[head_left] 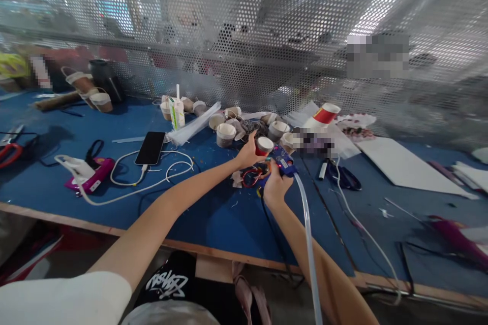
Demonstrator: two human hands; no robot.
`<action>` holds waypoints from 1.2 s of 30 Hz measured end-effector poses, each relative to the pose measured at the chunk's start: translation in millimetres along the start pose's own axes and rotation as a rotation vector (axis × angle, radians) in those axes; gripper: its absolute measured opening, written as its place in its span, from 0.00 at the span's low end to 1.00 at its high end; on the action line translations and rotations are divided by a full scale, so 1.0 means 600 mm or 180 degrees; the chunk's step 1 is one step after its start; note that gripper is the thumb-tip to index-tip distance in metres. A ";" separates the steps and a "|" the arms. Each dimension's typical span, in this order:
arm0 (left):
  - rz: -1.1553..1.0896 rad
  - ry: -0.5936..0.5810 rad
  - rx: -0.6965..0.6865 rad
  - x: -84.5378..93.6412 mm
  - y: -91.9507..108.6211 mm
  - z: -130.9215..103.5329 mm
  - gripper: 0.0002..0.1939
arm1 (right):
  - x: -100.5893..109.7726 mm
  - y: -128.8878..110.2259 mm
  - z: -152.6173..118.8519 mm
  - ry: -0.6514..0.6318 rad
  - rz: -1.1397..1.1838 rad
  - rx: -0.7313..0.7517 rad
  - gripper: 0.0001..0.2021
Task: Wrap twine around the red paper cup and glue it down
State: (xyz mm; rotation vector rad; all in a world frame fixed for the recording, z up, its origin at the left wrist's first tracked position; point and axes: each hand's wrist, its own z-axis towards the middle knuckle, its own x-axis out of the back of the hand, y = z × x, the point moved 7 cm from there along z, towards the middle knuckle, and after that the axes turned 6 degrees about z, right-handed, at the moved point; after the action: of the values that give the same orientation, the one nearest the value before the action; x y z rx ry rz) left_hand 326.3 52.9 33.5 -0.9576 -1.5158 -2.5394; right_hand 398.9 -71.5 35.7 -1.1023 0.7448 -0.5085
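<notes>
My left hand (248, 154) is closed on a small cup (264, 145) with a red side and a pale top. Wrapped round the handle of a blue glue gun (284, 161) is my right hand (275, 186); a clear glue stick (307, 228) sticks out of the gun's back and hangs toward me. The gun's front end is close to the cup, its tip hidden by my fingers. Below the cup lie red wires and scraps (249, 177). Several small cups, one of them whitish (226, 134), stand just behind my hands.
On the left are a phone (150, 148) on a white cable, a purple glue gun (91, 174), red-handled scissors (10, 152) and a dark bottle (107, 81). A red and white cup (324, 116) and white sheets (412, 166) lie right. A perforated metal screen (244, 35) rises behind.
</notes>
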 end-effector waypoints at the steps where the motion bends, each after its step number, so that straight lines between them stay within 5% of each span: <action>1: 0.0004 0.0021 -0.0009 0.002 0.002 0.000 0.54 | 0.000 0.001 0.001 -0.0018 0.0010 -0.0013 0.19; 8: 0.0287 0.0100 -0.0011 0.052 0.004 -0.030 0.55 | -0.003 -0.005 0.002 -0.0040 0.0085 0.0114 0.19; 10: 0.0565 -0.0153 -0.0135 0.070 0.013 -0.046 0.58 | -0.006 -0.009 0.002 -0.0076 0.0064 0.0162 0.19; 16: 0.0807 -0.0453 -0.0247 0.158 0.063 -0.100 0.62 | -0.006 -0.012 0.006 -0.0137 -0.0108 0.0264 0.19; 22: 0.1045 -0.2411 -0.0258 0.238 0.077 -0.180 0.61 | -0.009 -0.013 0.017 -0.0343 -0.0449 0.0392 0.20; 26: 0.0438 -0.3120 -0.0195 0.290 0.076 -0.222 0.51 | -0.011 -0.010 0.020 -0.0500 -0.0721 0.0538 0.21; 31: -0.0342 -0.3520 -0.0119 0.290 0.052 -0.249 0.34 | -0.024 -0.028 0.019 -0.0882 -0.1142 0.1004 0.18; 36: -0.0835 -0.3561 0.0047 0.280 0.000 -0.252 0.39 | -0.065 -0.061 0.002 -0.1571 -0.1462 0.1564 0.15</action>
State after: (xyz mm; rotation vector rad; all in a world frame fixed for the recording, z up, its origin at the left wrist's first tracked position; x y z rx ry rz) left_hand 116.9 -23.1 70.3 -2.5777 -1.8900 -2.1326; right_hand 373.8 -57.4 80.6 -0.8742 -0.0793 -0.7234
